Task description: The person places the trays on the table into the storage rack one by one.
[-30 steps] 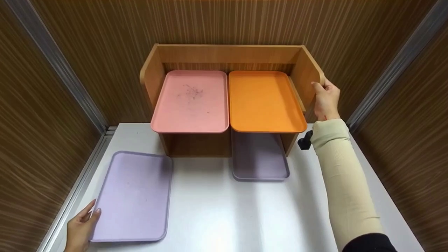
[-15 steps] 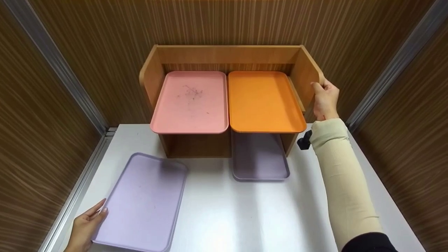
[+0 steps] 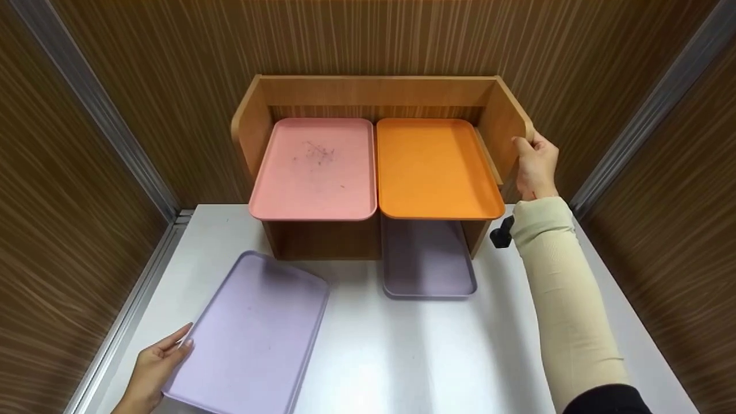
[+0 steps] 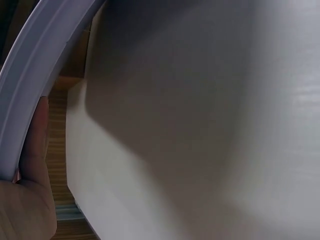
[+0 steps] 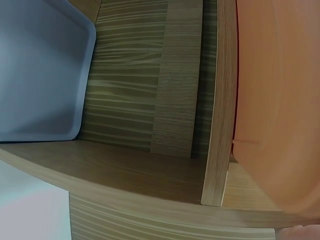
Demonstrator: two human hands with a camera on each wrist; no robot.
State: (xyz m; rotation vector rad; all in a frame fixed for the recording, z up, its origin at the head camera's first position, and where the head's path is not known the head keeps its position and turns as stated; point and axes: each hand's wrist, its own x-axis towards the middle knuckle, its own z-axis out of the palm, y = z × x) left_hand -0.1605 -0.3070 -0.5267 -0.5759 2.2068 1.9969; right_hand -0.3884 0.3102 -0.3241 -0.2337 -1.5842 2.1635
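My left hand (image 3: 155, 368) pinches a lilac tray (image 3: 259, 333) by its left edge, with the thumb over the rim. That tray is turned so its far end points slightly right. The left wrist view shows its rim (image 4: 37, 65) raised above the white table (image 4: 200, 125), which carries its shadow. At the right, my right hand (image 3: 537, 164) grips the front edge of the side panel of a wooden two-level shelf (image 3: 376, 90). On the upper level lie a pink tray (image 3: 316, 178) with dark marks and an orange tray (image 3: 437, 167), side by side.
A second lilac tray (image 3: 428, 264) lies in the shelf's lower right compartment, its front end sticking out. No tray shows in the lower left compartment (image 3: 328, 238). Wood-grain walls (image 3: 379, 34) surround the table. A black object (image 3: 502, 233) is by the right cuff.
My left hand has moved right with the lilac tray, which has turned clockwise and come partly past the lower frame edge. The right hand stays on the side panel.
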